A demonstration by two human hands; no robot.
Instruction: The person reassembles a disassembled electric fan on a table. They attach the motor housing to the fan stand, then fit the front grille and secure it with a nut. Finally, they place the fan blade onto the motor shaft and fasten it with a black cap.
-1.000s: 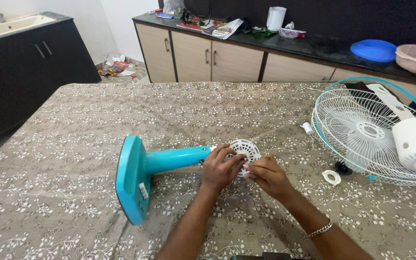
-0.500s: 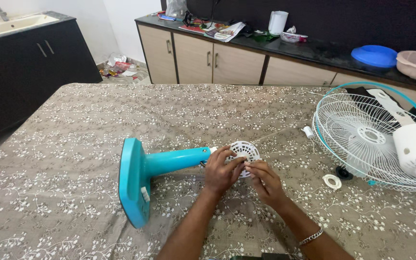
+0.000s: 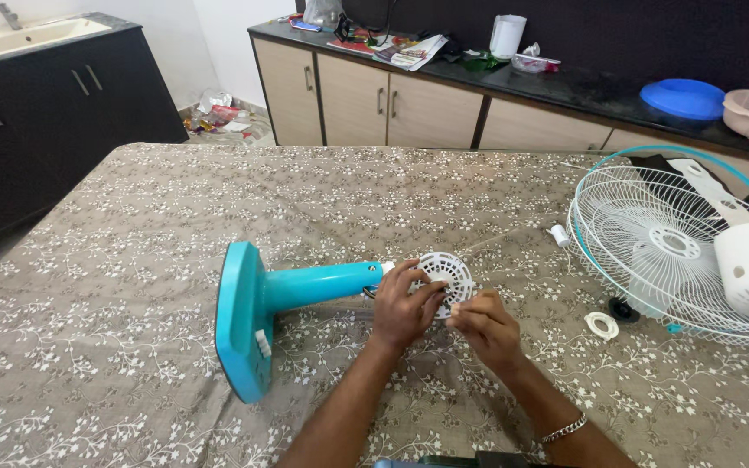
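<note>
Right hand [image 3: 485,325] now slightly lower, fingers pinched on white vented disc [image 3: 444,271]; left hand [image 3: 402,305] curled around it.

Both my forearms reach forward and converge at centre. My left hand [image 3: 402,308] is curled, fingers [image 3: 418,295] bent in a grip. My right hand [image 3: 484,325] sits just beside it, fingertips [image 3: 457,314] pinched; a bracelet circles that wrist.

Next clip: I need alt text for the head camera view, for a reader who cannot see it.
Both hands, left hand and right hand, grip a round white vented cap at the end of a turquoise fan stand lying on its side on a floral tablecloth. To the right lie a white wire fan guard and a small white ring.
</note>
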